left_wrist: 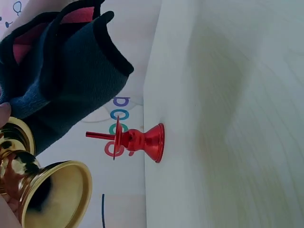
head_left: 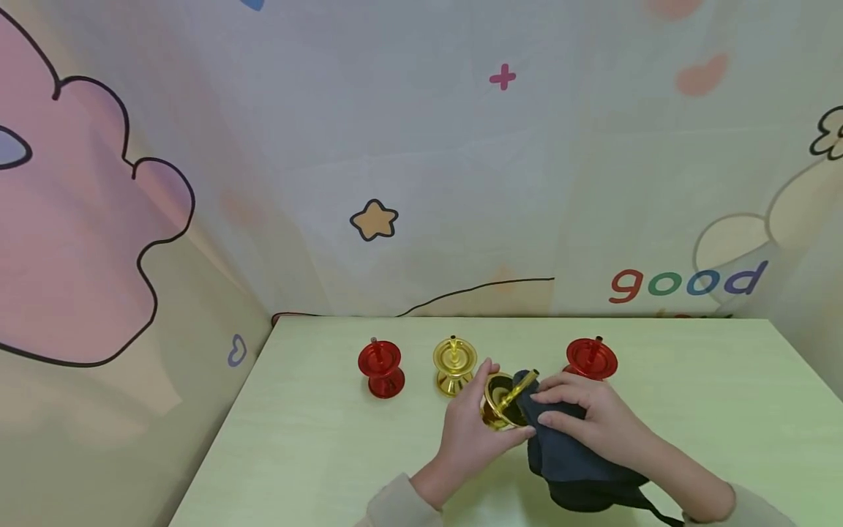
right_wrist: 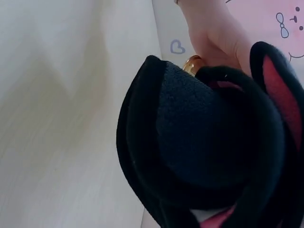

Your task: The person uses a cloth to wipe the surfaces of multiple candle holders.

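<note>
My left hand (head_left: 464, 432) grips a shiny gold candle holder (head_left: 492, 417) by its body, lifted and tilted, with its thin stem pointing up to the right. In the left wrist view the holder's flared, hollow base (left_wrist: 78, 204) faces the camera. With my right hand (head_left: 602, 421) I hold a dark blue cloth (head_left: 573, 457), which has black edging and a pink-red underside. A fold of the cloth lies against the holder's dish beside the stem. In the right wrist view the bunched cloth (right_wrist: 190, 128) hides most of the holder.
A red candle holder (head_left: 382, 366) and a gold candle holder (head_left: 454, 362) stand upright to the left at the back of the pale table (head_left: 296, 439). Another red candle holder (head_left: 591, 360) stands behind my right hand. A black strap hangs from the cloth. A printed backdrop (head_left: 435, 161) rises behind the table.
</note>
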The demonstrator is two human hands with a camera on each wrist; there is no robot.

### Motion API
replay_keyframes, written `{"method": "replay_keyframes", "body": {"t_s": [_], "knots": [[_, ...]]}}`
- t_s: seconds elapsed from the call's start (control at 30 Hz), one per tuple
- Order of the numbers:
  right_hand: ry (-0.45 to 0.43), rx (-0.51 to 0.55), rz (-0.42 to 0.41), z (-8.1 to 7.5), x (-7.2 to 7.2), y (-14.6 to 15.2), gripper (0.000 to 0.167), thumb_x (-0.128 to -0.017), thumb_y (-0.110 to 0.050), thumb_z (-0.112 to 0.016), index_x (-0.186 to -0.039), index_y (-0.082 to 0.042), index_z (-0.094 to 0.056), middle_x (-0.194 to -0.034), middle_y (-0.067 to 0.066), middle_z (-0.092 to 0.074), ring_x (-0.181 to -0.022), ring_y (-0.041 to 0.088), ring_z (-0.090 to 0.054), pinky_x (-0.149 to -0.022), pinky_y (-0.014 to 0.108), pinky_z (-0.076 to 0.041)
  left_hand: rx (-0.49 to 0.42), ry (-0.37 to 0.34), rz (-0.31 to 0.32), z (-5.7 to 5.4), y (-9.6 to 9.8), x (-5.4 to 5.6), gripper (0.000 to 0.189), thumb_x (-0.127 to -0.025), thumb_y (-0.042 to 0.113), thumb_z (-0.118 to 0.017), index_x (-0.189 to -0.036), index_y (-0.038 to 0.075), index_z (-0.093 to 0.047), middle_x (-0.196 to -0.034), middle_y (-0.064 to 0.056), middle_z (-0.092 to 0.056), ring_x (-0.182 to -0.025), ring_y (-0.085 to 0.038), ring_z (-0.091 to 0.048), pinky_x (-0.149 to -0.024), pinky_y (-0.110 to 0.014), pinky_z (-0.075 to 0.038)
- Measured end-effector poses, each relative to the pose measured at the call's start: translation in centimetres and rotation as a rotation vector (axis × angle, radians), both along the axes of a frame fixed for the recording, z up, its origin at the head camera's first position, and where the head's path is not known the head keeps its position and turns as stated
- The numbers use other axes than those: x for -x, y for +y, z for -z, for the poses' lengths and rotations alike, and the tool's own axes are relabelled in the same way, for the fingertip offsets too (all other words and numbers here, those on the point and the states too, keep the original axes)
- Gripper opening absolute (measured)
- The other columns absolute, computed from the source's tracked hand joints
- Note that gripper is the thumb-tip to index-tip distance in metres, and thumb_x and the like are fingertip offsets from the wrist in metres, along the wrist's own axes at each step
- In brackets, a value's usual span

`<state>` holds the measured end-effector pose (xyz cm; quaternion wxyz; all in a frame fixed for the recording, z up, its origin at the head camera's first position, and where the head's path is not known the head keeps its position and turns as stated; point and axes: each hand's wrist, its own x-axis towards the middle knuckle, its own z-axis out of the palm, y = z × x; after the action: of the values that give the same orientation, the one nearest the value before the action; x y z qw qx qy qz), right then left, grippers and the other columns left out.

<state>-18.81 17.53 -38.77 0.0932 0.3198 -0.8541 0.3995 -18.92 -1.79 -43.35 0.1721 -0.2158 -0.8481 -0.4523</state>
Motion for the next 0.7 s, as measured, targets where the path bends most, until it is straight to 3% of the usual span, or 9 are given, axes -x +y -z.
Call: {"method": "replay_keyframes", "body": {"t_s": [0.27,0.5,0.6,0.7], "knots": [[0.085,0.079,-0.031,0.9,-0.3,-0.9,0.021,-0.079,-0.001,-0.062,-0.096,-0.011,-0.069,-0.100,0.003,-0.058,-0.095,0.002,-0.052,-0.077,0.010,-0.045,-0.078,0.128,-0.076,0.6,0.4,0.0,0.084,-0.063,0.031,-0.079,-0.132,0.006,-0.038,-0.123,-0.003,-0.053,-0.109,-0.017,-0.053,-0.088,-0.033,-0.047],[0.059,0.141,0.047,1.9,-0.7,-1.7,0.034,-0.078,0.000,-0.062,-0.110,-0.013,-0.059,-0.110,0.003,-0.058,-0.102,-0.003,-0.046,-0.081,0.014,-0.043,-0.149,0.196,-0.099,0.6,0.1,0.1,0.085,-0.059,0.022,-0.081,-0.131,0.006,-0.039,-0.124,-0.006,-0.052,-0.110,-0.018,-0.053,-0.086,-0.028,-0.048],[0.013,0.182,0.056,1.9,-0.9,-1.9,0.039,-0.080,-0.001,-0.061,-0.117,-0.012,-0.054,-0.116,-0.001,-0.056,-0.106,-0.005,-0.045,-0.080,0.014,-0.044,-0.150,0.288,-0.099,0.3,-0.1,0.2,0.086,-0.058,0.023,-0.082,-0.131,0.005,-0.039,-0.123,-0.008,-0.053,-0.109,-0.020,-0.053,-0.087,-0.026,-0.047],[0.013,0.214,0.033,1.8,-0.9,-2.1,0.036,-0.081,0.001,-0.059,-0.115,-0.010,-0.057,-0.124,-0.003,-0.051,-0.113,-0.004,-0.042,-0.085,0.012,-0.042,-0.132,0.396,-0.097,-0.1,-0.3,0.4,0.087,-0.058,0.023,-0.082,-0.130,0.001,-0.039,-0.122,-0.012,-0.053,-0.109,-0.022,-0.054,-0.088,-0.025,-0.046]]}}
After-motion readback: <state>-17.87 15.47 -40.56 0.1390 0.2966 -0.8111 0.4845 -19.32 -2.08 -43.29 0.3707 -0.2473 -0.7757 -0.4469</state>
